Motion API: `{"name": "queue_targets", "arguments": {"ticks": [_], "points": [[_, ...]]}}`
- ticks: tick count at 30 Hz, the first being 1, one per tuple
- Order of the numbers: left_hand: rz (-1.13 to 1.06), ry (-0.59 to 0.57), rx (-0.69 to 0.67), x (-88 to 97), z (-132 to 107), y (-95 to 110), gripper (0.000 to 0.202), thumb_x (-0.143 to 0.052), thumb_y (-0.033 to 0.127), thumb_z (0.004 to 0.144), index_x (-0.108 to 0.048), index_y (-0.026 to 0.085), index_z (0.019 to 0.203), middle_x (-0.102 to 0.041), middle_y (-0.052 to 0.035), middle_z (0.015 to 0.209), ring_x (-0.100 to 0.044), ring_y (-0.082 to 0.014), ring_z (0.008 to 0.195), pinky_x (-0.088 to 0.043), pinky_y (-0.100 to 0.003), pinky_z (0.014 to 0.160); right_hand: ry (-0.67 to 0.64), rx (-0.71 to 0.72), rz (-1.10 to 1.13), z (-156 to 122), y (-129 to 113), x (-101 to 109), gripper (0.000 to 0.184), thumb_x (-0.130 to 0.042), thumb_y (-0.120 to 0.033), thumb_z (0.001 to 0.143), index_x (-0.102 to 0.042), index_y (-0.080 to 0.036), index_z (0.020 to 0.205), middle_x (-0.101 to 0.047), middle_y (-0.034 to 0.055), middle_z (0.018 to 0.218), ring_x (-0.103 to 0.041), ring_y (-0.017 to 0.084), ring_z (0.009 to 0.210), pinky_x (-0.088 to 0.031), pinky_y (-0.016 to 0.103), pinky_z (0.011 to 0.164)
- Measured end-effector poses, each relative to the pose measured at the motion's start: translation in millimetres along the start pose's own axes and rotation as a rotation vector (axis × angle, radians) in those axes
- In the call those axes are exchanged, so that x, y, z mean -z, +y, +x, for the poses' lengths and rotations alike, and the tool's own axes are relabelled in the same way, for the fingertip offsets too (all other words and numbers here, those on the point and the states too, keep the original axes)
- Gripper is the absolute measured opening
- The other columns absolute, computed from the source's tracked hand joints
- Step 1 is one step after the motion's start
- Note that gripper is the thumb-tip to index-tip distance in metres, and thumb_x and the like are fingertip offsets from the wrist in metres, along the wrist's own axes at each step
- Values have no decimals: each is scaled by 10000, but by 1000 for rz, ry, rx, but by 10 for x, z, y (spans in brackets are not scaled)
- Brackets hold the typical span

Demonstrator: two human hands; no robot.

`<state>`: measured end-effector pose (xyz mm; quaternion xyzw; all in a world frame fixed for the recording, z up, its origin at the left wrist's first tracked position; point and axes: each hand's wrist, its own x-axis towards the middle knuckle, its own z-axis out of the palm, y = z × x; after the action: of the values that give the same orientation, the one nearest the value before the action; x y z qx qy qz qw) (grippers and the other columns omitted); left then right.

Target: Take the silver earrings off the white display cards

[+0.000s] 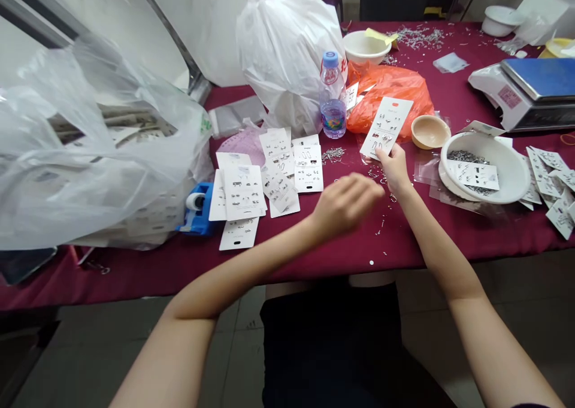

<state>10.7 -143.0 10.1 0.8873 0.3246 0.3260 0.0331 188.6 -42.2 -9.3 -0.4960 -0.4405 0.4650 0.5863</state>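
My right hand (396, 169) grips the lower end of a white earring card (390, 120), thumb on its front. Rows of small earrings show on the card, and it tilts up toward me above the table. To the left of it, my left hand (345, 205) hovers over the cloth with its fingers curled closed. Whatever those fingers may hold is hidden. Loose small metal pieces (333, 154) lie on the cloth beyond my left hand. Several more earring cards (245, 191) are spread and overlapping at the left.
A white bowl (516, 183) of metal pieces stands at right, near a beige bowl (430, 133) and a scale (539, 87). Behind are a water bottle (333, 105), an orange bag (404, 87) and a white bag (287, 42). A blue tape dispenser (204, 216) sits left.
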Motion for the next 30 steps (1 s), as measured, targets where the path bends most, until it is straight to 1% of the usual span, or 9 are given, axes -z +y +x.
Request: {"name": "queue_targets", "arguments": {"ticks": [2,3,5,7,11,19,23,27,30], "points": [[194,-196,160,-49,366,-364,334,-365,109,987,-688,131,1067,-726,-159,1074,-631,-252,1042,-534,-390,919,-6,5,-9,-1,-1,1,128,-599,-200,855,-602,-179,981,-760,78,980,-736,175,749,-663,341,740],[248,-301,255,-82,472,-530,358,-360,69,968,-687,97,1109,-717,-187,1143,-623,-267,1073,-537,-393,921,-8,1,-11,0,2,2,128,-599,-198,855,-605,-177,981,-762,76,980,-740,176,762,-663,341,753],[280,-433,373,-159,559,-787,405,-369,28,950,-667,99,1214,-692,-184,1258,-601,-271,1139,-537,-387,929,-12,-15,-9,3,6,4,127,-596,-188,856,-611,-172,982,-765,74,984,-739,169,758,-661,339,771],[293,-471,418,-228,553,-920,404,-368,25,954,-668,103,1213,-678,-186,1272,-591,-272,1147,-537,-381,904,-10,-32,-4,6,5,6,124,-592,-176,857,-613,-169,979,-765,68,973,-724,151,720,-658,327,766],[300,-462,439,-271,522,-931,362,-356,55,983,-687,89,1124,-682,-200,1185,-602,-283,1113,-530,-383,849,-26,-40,23,-1,-10,8,120,-602,-167,853,-611,-165,973,-756,67,968,-699,133,662,-648,313,732],[301,-469,476,-233,544,-930,349,-341,79,995,-666,101,1123,-668,-204,1176,-608,-287,1106,-512,-372,828,-29,-38,29,-15,-21,5,110,-585,-152,849,-611,-163,955,-743,61,939,-687,133,654,-639,317,725],[281,-457,477,-247,567,-976,336,-360,86,979,-645,89,1157,-651,-217,1217,-600,-308,1134,-505,-399,890,-37,-44,41,-9,-11,0,111,-580,-136,844,-610,-166,947,-741,55,945,-685,128,658,-642,311,731],[157,-311,473,-230,539,-1017,246,-450,81,925,-653,100,1064,-662,-200,1161,-606,-284,1102,-488,-400,971,-59,-32,27,-15,13,-6,118,-588,-149,847,-616,-174,958,-746,47,966,-689,120,659,-651,297,722],[-2,-125,498,-184,468,-1052,208,-487,77,891,-653,134,1003,-696,-139,1013,-630,-223,973,-503,-368,924,-76,-21,-11,-25,20,-15,140,-587,-162,851,-624,-184,985,-754,43,965,-708,134,694,-664,312,749]]}}
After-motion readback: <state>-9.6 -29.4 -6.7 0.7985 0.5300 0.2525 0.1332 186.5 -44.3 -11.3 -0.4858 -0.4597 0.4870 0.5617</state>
